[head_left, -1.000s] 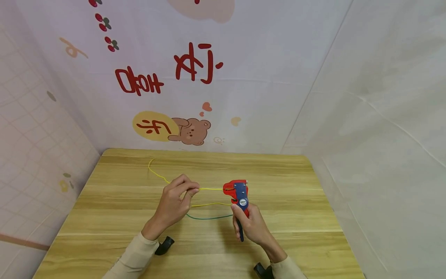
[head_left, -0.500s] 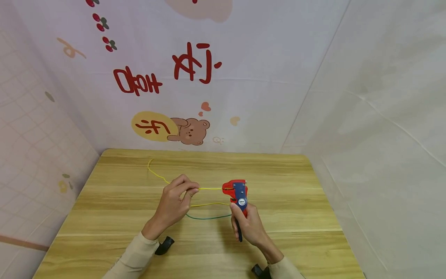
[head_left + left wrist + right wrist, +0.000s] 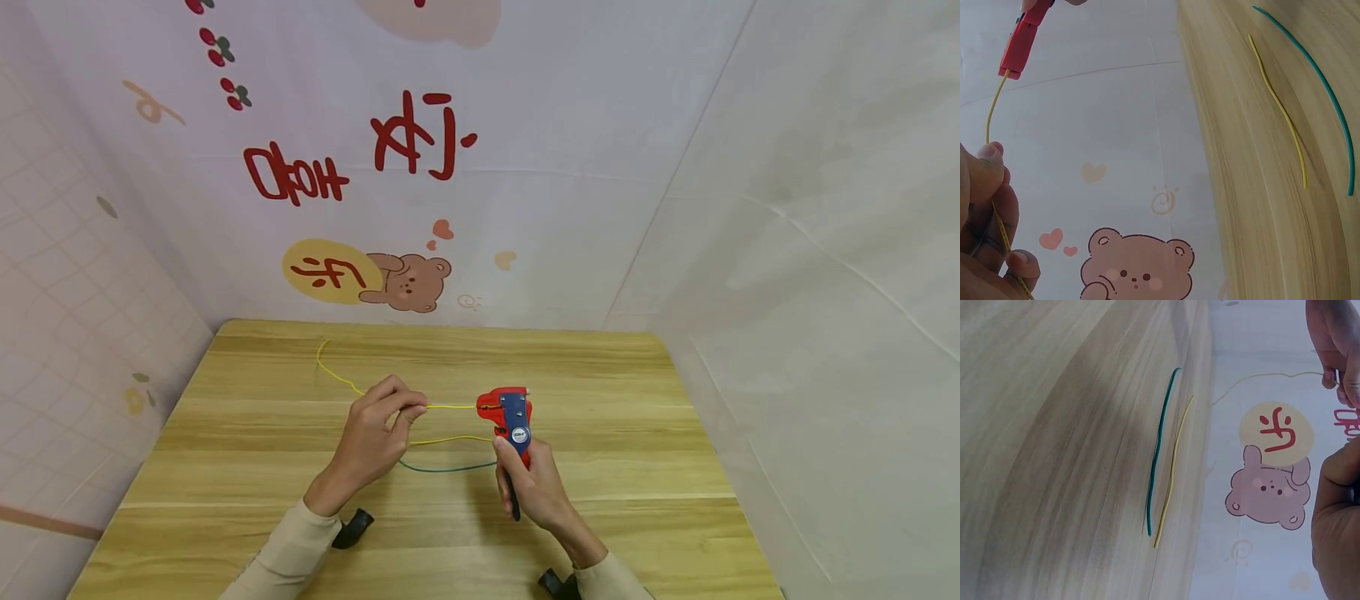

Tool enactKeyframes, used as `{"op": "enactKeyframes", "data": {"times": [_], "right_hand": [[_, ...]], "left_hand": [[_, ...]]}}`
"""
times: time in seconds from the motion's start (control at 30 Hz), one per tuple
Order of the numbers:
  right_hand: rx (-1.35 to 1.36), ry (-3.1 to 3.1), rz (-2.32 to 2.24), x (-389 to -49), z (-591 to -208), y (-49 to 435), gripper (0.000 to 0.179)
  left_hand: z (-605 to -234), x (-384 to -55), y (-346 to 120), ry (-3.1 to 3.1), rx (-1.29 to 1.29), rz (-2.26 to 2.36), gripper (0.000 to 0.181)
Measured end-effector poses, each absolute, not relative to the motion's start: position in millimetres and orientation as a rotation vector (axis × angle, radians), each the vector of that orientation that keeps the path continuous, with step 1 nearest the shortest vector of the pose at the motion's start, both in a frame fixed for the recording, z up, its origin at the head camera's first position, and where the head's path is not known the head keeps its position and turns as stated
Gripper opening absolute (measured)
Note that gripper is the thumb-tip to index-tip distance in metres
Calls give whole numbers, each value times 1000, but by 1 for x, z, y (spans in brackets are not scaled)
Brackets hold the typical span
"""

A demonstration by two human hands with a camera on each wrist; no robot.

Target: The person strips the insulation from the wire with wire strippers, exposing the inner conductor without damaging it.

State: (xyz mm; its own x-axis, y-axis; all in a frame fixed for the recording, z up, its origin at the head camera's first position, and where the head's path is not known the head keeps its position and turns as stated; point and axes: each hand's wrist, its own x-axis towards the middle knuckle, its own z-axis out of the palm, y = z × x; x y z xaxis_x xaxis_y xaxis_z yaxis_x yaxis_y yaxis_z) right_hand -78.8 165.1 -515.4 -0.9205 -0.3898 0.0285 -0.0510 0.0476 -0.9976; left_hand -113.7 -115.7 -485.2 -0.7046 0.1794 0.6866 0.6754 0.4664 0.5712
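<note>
Between thumb and fingers my left hand (image 3: pixel 378 429) pinches a long yellow wire (image 3: pixel 452 407). One end of that wire runs straight into the red jaws of a wire stripper (image 3: pixel 515 417); the other trails behind the hand toward the back left of the table. My right hand (image 3: pixel 536 483) grips the stripper's dark handles, thumb lying along the front just below its round label. In the left wrist view the wire leaves the red stripper nose (image 3: pixel 1017 53) and bends down to the pinching fingertips (image 3: pixel 990 151). The right wrist view shows only part of the right hand (image 3: pixel 1338 525).
A short yellow wire (image 3: pixel 1279 103) and a teal wire (image 3: pixel 1329 87) lie side by side on the wooden table (image 3: pixel 637 450), below the held wire. A printed cloth (image 3: pixel 540 233) hangs behind the table's back edge. Black camera mounts (image 3: pixel 352 529) sit at the wrists.
The stripper and right hand have shifted very slightly left, partly along with the whole view. Both hands keep their holds, and the wire stays in the jaws.
</note>
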Motion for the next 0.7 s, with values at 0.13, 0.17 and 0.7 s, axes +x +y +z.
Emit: {"op": "enactKeyframes", "data": {"times": [0.13, 0.17, 0.7], "right_hand": [[-464, 2073, -1966, -79, -515, 165, 47], [-467, 2070, -1967, -79, -515, 164, 47], [-580, 2004, -2021, -82, -514, 162, 49]], "left_hand": [[-485, -113, -116, -2173, -707, -1192, 16], [-485, -113, -116, -2172, -709, -1193, 16], [-485, -113, -118, -2163, -718, -1216, 18]]}}
